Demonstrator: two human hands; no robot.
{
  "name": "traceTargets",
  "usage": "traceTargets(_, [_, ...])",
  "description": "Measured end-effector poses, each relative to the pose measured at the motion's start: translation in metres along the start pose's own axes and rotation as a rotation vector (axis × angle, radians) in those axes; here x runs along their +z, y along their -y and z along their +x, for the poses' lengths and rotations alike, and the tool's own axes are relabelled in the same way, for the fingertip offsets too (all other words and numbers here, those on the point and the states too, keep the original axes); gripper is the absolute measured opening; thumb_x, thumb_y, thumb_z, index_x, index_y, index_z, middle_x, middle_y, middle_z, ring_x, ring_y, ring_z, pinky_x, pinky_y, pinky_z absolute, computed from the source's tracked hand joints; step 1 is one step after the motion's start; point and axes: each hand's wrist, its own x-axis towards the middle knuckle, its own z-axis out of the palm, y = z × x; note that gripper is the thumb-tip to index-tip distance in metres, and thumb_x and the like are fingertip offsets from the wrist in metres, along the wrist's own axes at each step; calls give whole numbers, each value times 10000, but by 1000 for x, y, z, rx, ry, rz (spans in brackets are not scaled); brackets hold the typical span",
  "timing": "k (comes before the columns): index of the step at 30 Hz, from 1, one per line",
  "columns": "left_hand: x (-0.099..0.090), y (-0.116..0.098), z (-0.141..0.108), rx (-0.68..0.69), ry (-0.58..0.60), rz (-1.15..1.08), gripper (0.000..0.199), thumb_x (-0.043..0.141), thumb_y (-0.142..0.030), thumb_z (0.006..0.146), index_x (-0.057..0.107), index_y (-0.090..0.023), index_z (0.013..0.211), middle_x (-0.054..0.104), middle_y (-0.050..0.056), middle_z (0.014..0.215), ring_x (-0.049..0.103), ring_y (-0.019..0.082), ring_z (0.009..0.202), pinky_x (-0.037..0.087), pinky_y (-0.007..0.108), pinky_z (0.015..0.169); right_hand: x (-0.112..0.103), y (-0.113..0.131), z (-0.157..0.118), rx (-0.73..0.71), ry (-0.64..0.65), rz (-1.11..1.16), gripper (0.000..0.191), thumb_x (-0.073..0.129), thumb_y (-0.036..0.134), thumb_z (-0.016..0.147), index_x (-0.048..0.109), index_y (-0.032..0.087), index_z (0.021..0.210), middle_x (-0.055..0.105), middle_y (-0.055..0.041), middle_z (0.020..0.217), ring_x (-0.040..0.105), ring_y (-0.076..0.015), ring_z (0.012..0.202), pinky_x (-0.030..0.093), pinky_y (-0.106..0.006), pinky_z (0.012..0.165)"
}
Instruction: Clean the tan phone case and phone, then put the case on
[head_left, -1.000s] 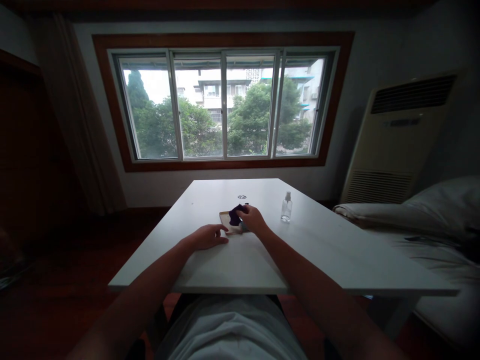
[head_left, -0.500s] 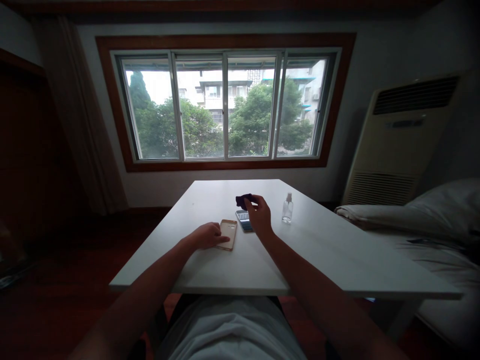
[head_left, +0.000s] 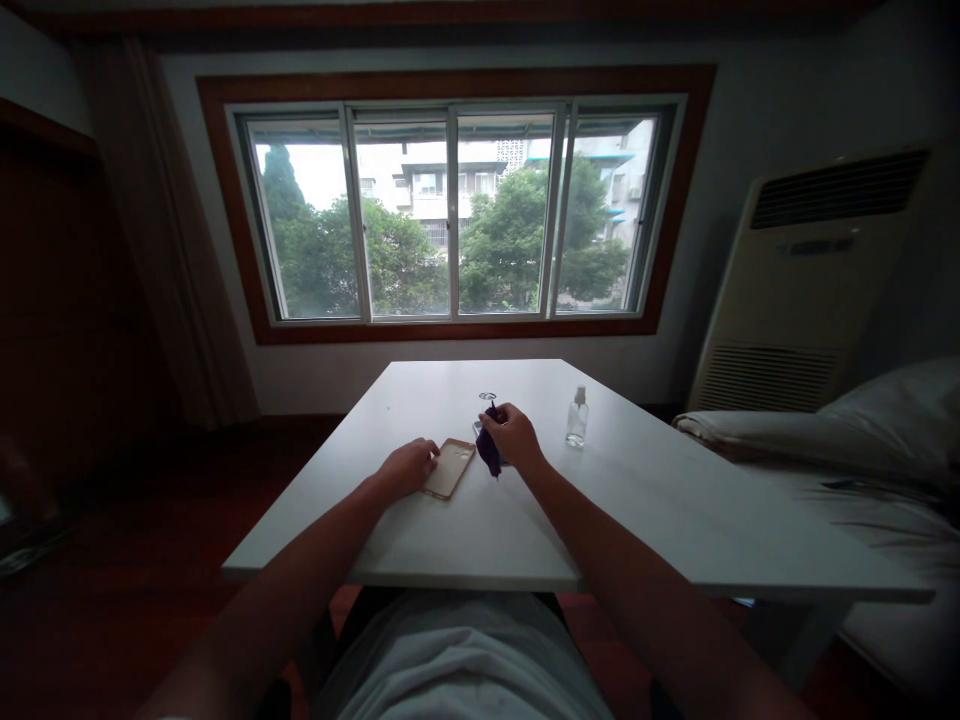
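Observation:
Fingers pinched, my right hand (head_left: pixel 516 435) holds a crumpled dark purple cloth (head_left: pixel 490 448) that hangs over a phone (head_left: pixel 477 428). Most of the phone is hidden behind the cloth and hand; whether the cloth touches it I cannot tell. To the left, my left hand (head_left: pixel 409 467) grips the left edge of a clear phone case (head_left: pixel 452 470) with a gold-toned rim. That case lies slanted on the white table (head_left: pixel 637 520). Just beyond the cloth is a small thin dark-outlined item (head_left: pixel 487 396), too small to name.
A clear spray bottle (head_left: pixel 577 418) stands upright to the right of my right hand. Past the table's far edge is a wall with a wide window (head_left: pixel 450 220). A floor-standing air conditioner (head_left: pixel 810 290) and a couch-like seat (head_left: pixel 750 430) are on the right.
My right hand has lowered the cloth toward me, and it now hangs down in front of the phone. The phone case has turned slightly, and my left thumb no longer lies across it.

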Motion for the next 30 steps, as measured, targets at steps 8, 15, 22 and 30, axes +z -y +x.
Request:
traceTargets(8, [1, 1, 1, 61, 8, -35, 210, 562, -151, 894, 703, -242, 1021, 724, 37, 1050, 652, 209, 959, 468, 289, 817, -6, 11, 3, -100, -198, 210, 381, 636, 561, 884, 620, 215, 1045, 730, -86, 1034, 679, -234, 911, 534, -355, 816])
traceTargets(15, [1, -1, 2, 55, -53, -53, 80, 586, -237, 917, 621, -219, 987, 704, 31, 908, 631, 206, 805, 439, 292, 701, 14, 15, -21, -329, 555, 37, 302, 664, 523, 892, 752, 234, 884, 768, -33, 929, 695, -217, 871, 513, -341, 815])
traceTargets(22, [-3, -10, 2, 85, -178, -108, 42, 558, -195, 927, 570, -229, 950, 658, -1, 880, 601, 175, 797, 445, 284, 727, 13, 1, -11, -295, 378, -54, 217, 688, 390, 889, 764, 221, 1001, 767, -70, 1047, 692, -241, 986, 499, -389, 915])
traceTargets(30, [-17, -20, -2, 166, -334, -146, 89, 505, -181, 965, 583, -215, 942, 637, 43, 950, 591, 194, 931, 468, 323, 865, 15, 6, -14, -331, 371, -32, 211, 712, 393, 875, 772, 252, 1020, 743, -44, 1050, 684, -211, 971, 511, -352, 905])
